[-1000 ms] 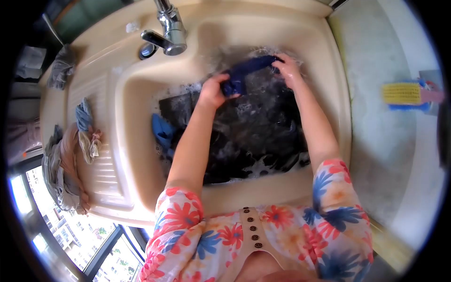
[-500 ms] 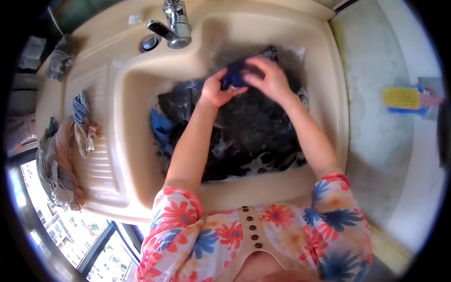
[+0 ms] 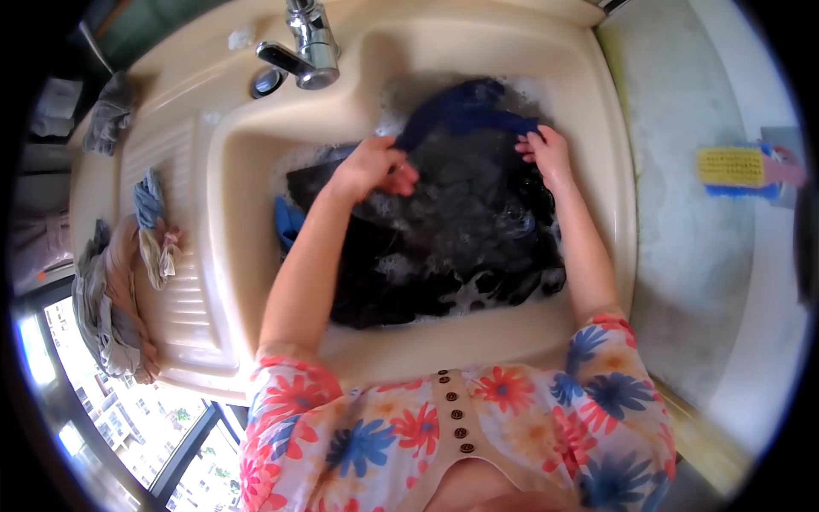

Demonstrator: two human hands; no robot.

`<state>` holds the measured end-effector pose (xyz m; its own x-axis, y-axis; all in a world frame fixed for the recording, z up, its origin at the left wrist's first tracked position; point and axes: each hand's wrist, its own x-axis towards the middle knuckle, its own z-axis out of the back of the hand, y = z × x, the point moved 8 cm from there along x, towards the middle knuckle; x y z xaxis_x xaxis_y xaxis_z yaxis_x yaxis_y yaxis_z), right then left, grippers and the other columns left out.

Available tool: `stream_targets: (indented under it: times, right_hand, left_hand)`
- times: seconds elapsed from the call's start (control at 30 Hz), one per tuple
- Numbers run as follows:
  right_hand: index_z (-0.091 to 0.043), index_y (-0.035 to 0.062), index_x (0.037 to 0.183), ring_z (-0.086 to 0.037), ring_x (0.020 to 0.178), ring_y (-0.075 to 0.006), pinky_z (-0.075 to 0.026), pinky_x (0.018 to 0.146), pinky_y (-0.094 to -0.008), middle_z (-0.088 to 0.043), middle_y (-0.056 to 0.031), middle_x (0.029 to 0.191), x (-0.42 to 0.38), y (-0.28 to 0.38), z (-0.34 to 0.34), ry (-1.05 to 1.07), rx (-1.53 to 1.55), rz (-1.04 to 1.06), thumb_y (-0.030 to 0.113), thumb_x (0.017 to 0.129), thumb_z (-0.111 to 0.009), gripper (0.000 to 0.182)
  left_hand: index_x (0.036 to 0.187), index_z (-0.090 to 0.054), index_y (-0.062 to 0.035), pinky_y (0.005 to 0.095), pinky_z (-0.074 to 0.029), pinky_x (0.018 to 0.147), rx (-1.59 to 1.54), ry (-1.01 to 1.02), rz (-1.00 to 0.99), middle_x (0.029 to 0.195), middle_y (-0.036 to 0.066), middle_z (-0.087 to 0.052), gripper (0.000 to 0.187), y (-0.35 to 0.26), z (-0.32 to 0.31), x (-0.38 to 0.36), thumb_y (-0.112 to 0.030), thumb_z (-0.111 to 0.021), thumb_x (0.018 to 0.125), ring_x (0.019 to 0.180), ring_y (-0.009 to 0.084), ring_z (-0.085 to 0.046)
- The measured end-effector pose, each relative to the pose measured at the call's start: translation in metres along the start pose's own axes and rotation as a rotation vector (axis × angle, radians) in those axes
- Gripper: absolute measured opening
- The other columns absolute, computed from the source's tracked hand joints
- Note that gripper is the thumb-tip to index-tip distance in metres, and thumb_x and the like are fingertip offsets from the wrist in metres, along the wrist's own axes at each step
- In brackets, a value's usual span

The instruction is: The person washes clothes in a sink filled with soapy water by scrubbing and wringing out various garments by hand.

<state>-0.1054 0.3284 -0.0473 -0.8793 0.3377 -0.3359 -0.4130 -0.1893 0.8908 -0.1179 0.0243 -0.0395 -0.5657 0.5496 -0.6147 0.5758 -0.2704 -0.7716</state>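
Note:
A wet navy cloth [image 3: 465,107] stretches in an arch between my two hands at the back of the sink. My left hand [image 3: 375,169] pinches its left end near the thumb, the other fingers curled loosely below. At its right end, the fingertips of my right hand [image 3: 544,154] are closed on the edge. Beneath lie soaked dark clothes [image 3: 452,222] in sudsy water, filling the cream sink [image 3: 230,256]. A blue piece of clothing [image 3: 288,220] shows at the left, partly covered by the darker ones.
The faucet [image 3: 311,51] stands behind the sink. On the ribbed drainboard [image 3: 192,282] at the left lie wrung-out clothes [image 3: 111,299] and a small blue-and-beige cloth [image 3: 152,222]. A yellow-and-blue scrub brush [image 3: 729,171] is at the far right.
My hands have moved apart, left hand leftward and right hand rightward. The navy cloth, bunched between them before, is now drawn out wide.

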Motion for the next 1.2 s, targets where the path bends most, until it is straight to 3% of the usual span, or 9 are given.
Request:
stream_targets:
  times: [0.13,0.23,0.4,0.53,0.63,0.77,0.97,1.1,1.2]
  right_hand:
    - [-0.057,0.0020,0.099,-0.062,0.071,-0.0170,-0.047,0.059,-0.0276,-0.063,-0.0101,0.089,-0.015,-0.003,0.022,-0.059,-0.212,-0.047,0.013,0.087,-0.046,0.020]
    - [-0.057,0.0015,0.099,-0.061,0.078,-0.0263,-0.047,0.068,-0.0340,-0.062,-0.0146,0.091,-0.013,0.014,0.027,-0.121,-0.763,0.411,0.019,0.086,-0.048,0.023]
    - [-0.056,0.0019,0.100,-0.060,0.081,-0.0301,-0.046,0.074,-0.0360,-0.061,-0.0173,0.090,-0.016,0.025,0.006,-0.115,-0.698,0.378,0.023,0.086,-0.050,0.026]
    - [-0.049,0.0037,0.111,-0.061,0.063,-0.0206,-0.049,0.063,-0.0328,-0.063,-0.0131,0.078,-0.006,0.006,-0.004,-0.026,-0.421,0.172,0.018,0.086,-0.051,0.029]
    - [-0.045,0.0039,0.118,-0.062,0.072,-0.0208,-0.049,0.068,-0.0337,-0.062,-0.0138,0.089,-0.001,-0.007,0.002,0.027,-0.229,0.009,0.024,0.080,-0.061,0.045]
    - [-0.056,0.0014,0.105,-0.059,0.085,-0.0193,-0.046,0.079,-0.0312,-0.062,-0.0131,0.092,-0.008,0.023,-0.015,0.149,-0.868,0.301,0.029,0.074,-0.067,0.043]
    - [-0.062,-0.0002,0.093,-0.054,0.070,-0.0111,-0.043,0.064,-0.0244,-0.062,-0.0027,0.078,-0.054,0.165,-0.027,0.199,-0.188,0.337,0.020,0.082,-0.059,0.023]
    - [-0.063,0.0001,0.095,-0.054,0.067,-0.0080,-0.041,0.055,-0.0230,-0.060,-0.0010,0.077,-0.071,0.230,-0.027,0.289,-0.145,0.494,0.025,0.083,-0.060,0.027]
    - [-0.058,0.0000,0.106,-0.057,0.070,-0.0084,-0.041,0.055,-0.0210,-0.061,-0.0021,0.081,-0.078,0.251,-0.028,0.346,-0.117,0.421,0.028,0.083,-0.060,0.036]
  left_hand:
    - [0.093,-0.059,0.0007,0.0372,-0.048,0.065,1.111,0.122,-0.092,0.076,0.015,-0.063,0.027,-0.019,0.000,-0.045,-0.017,-0.056,0.072,0.074,0.0272,-0.063]
    - [0.080,-0.064,-0.0039,0.0379,-0.048,0.067,1.541,-0.106,-0.215,0.078,0.015,-0.062,0.018,-0.050,0.002,-0.059,-0.017,-0.058,0.069,0.078,0.0288,-0.061]
    - [0.091,-0.062,-0.0045,0.0404,-0.047,0.076,1.199,-0.576,-0.402,0.090,0.016,-0.061,0.037,-0.083,-0.026,0.023,-0.035,-0.066,0.069,0.089,0.0312,-0.058]
    - [0.095,-0.064,-0.0076,0.0366,-0.047,0.081,1.009,-0.427,-0.189,0.097,0.013,-0.062,0.032,-0.040,-0.023,0.087,-0.029,-0.062,0.072,0.092,0.0299,-0.059]
    - [0.096,-0.065,-0.0099,0.0346,-0.045,0.083,0.903,-0.384,-0.271,0.096,0.010,-0.063,0.031,-0.040,-0.015,0.077,-0.029,-0.060,0.073,0.091,0.0291,-0.059]
    - [0.094,-0.065,-0.0007,0.0281,-0.046,0.073,0.525,-0.273,-0.436,0.085,0.009,-0.066,0.025,-0.071,-0.020,0.051,-0.018,-0.063,0.077,0.077,0.0163,-0.060]
    - [0.097,-0.063,-0.0023,0.0306,-0.047,0.074,0.362,-0.265,-0.781,0.086,0.015,-0.064,0.031,-0.174,-0.067,-0.024,-0.019,-0.064,0.071,0.080,0.0238,-0.062]
    - [0.104,-0.061,-0.0022,0.0209,-0.045,0.061,0.548,-0.400,-0.963,0.077,0.003,-0.062,0.031,-0.228,-0.074,-0.061,-0.009,-0.064,0.074,0.068,0.0082,-0.055]
    - [0.100,-0.063,-0.0046,0.0270,-0.047,0.064,0.761,-0.440,-0.953,0.076,0.007,-0.064,0.030,-0.248,-0.084,-0.081,-0.013,-0.064,0.072,0.067,0.0161,-0.059]
